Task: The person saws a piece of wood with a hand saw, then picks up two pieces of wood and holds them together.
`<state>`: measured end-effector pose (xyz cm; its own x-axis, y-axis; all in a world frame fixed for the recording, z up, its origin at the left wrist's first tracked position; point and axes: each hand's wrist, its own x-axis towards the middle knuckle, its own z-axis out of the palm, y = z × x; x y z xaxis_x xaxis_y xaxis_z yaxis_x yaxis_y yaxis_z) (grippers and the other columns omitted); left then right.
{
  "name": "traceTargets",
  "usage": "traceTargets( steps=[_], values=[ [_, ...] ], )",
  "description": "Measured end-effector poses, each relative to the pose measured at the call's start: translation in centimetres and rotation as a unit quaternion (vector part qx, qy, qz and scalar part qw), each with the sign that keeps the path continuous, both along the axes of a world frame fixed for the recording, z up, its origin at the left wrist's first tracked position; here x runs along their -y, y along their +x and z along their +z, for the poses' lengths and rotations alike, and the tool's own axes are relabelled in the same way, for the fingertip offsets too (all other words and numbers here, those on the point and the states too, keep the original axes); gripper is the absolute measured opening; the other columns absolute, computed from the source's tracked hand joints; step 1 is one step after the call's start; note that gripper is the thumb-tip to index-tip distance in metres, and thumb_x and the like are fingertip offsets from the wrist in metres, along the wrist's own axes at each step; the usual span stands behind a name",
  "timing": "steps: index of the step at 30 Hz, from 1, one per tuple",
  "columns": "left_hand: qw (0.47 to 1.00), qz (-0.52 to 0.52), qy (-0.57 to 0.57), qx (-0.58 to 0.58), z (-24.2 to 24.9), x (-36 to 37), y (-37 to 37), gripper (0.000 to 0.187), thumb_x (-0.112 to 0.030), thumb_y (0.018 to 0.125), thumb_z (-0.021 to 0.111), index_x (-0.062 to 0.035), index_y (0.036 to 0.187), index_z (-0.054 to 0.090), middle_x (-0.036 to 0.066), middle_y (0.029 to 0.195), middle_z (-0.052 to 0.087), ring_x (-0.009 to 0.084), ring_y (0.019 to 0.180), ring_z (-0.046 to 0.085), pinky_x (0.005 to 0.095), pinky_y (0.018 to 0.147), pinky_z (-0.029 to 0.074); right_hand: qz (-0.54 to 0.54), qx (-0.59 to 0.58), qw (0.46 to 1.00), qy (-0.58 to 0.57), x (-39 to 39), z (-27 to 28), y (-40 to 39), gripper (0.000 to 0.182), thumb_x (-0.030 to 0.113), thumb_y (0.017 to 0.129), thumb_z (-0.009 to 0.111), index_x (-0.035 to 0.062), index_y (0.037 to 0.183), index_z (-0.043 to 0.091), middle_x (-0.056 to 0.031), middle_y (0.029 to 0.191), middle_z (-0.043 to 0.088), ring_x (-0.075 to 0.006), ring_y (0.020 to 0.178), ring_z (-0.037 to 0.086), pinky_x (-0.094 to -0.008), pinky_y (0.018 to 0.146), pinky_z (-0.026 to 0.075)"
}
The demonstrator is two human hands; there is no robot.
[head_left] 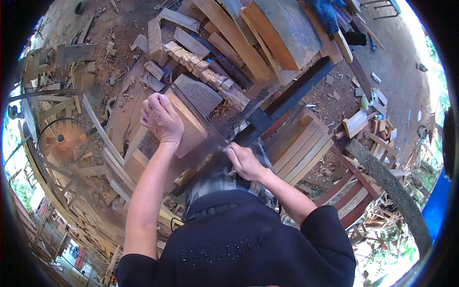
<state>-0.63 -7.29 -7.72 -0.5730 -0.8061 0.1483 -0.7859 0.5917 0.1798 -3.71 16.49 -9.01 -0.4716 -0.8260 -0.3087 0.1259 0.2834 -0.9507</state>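
My left hand (162, 118) is closed over the upper left edge of a thick wooden block (193, 131), its fingers curled across the top. The block has a light brown face and lies tilted in front of me. Along its right side runs a thin dark strip (200, 107). My right hand (243, 161) is closed at the near end of that strip, close to my lap. What its fingers grip is too small and blurred to make out. A long dark beam (299, 91) stretches away to the upper right from beside this hand.
A stack of boards (306, 146) stands to the right. Thick planks (282, 33) and a row of small wood pieces (205, 71) lie ahead. A round fan (62, 138) is at the left. Wood scraps cover the ground, and a reddish slatted wooden frame (354, 191) rests at the right.
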Motion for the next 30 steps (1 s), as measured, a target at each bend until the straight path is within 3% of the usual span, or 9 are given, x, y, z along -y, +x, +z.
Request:
traceTargets(
  steps=[5, 10, 14, 17, 18, 22, 30],
  values=[
    [1.0, 0.001, -0.002, 0.005, 0.0, 0.0, 0.2, 0.019, -0.031, 0.101, 0.041, -0.0153, 0.103, 0.052, 0.007, 0.098, 0.052, 0.0301, 0.098, 0.05, 0.0464, 0.086, 0.033, -0.001, -0.047, 0.999, -0.013, 5.5, -1.9, -2.0, 0.024, 0.02, 0.103, 0.042, -0.0006, 0.092, 0.047, -0.0282, 0.075, 0.057, -0.0504, 0.077, 0.057, -0.0543, 0.064, 0.042],
    [1.0, 0.0, -0.01, -0.003, -0.2, -0.1, 0.1, 0.02, -0.032, 0.101, 0.04, -0.0152, 0.101, 0.051, 0.007, 0.098, 0.052, 0.0297, 0.098, 0.05, 0.0464, 0.085, 0.033, -0.011, 0.011, 1.0, -0.004, -0.7, 1.3, 0.0, 0.025, 0.021, 0.102, 0.044, -0.0013, 0.093, 0.048, -0.0282, 0.075, 0.057, -0.0504, 0.077, 0.057, -0.0534, 0.065, 0.044],
    [1.0, 0.005, 0.011, -0.003, 0.1, -0.2, 0.0, 0.02, -0.032, 0.101, 0.04, -0.0153, 0.101, 0.051, 0.007, 0.098, 0.052, 0.0295, 0.098, 0.05, 0.0463, 0.086, 0.033, -0.001, -0.012, 1.0, 0.016, 2.7, -0.2, -1.0, 0.025, 0.022, 0.102, 0.045, -0.0014, 0.093, 0.048, -0.0286, 0.075, 0.057, -0.0506, 0.077, 0.057, -0.0534, 0.064, 0.043],
    [1.0, 0.004, 0.008, 0.011, 0.1, 0.0, 0.1, 0.021, -0.033, 0.101, 0.04, -0.015, 0.101, 0.051, 0.007, 0.098, 0.052, 0.0293, 0.098, 0.05, 0.0466, 0.086, 0.033, 0.008, -0.02, 1.0, 0.02, 4.7, -0.6, -1.8, 0.023, 0.021, 0.101, 0.047, -0.0012, 0.099, 0.051, -0.0282, 0.082, 0.06, -0.0466, 0.081, 0.061, -0.0488, 0.067, 0.048],
    [1.0, 0.004, 0.007, 0.006, 0.0, 0.0, 0.1, 0.021, -0.033, 0.101, 0.04, -0.0149, 0.101, 0.051, 0.007, 0.098, 0.052, 0.0298, 0.098, 0.051, 0.0469, 0.086, 0.033, 0.02, -0.061, 0.998, 0.029, 3.7, 0.6, -1.5, 0.026, 0.024, 0.101, 0.047, -0.0011, 0.094, 0.045, -0.0269, 0.074, 0.059, -0.0489, 0.075, 0.059, -0.0546, 0.065, 0.047],
    [1.0, 0.001, 0.002, -0.003, -0.3, 0.0, 0.3, 0.022, -0.034, 0.102, 0.04, -0.0144, 0.102, 0.051, 0.008, 0.1, 0.053, 0.0312, 0.099, 0.051, 0.0479, 0.086, 0.033, 0.009, -0.169, 0.982, 0.089, 0.4, 2.7, 0.2, 0.025, 0.026, 0.101, 0.047, 0.002, 0.093, 0.046, -0.0253, 0.077, 0.062, -0.0447, 0.071, 0.063, -0.0527, 0.062, 0.05],
    [1.0, -0.001, 0.01, 0.011, -0.1, 0.1, 0.2, 0.022, -0.034, 0.102, 0.039, -0.015, 0.105, 0.051, 0.008, 0.101, 0.054, 0.0317, 0.1, 0.051, 0.0489, 0.086, 0.033, 0.013, -0.128, 0.989, 0.073, 4.8, 1.3, -0.9, 0.028, 0.026, 0.101, 0.047, -0.0011, 0.094, 0.046, -0.0283, 0.079, 0.062, -0.0484, 0.074, 0.062, -0.0555, 0.064, 0.05]
  ],
)
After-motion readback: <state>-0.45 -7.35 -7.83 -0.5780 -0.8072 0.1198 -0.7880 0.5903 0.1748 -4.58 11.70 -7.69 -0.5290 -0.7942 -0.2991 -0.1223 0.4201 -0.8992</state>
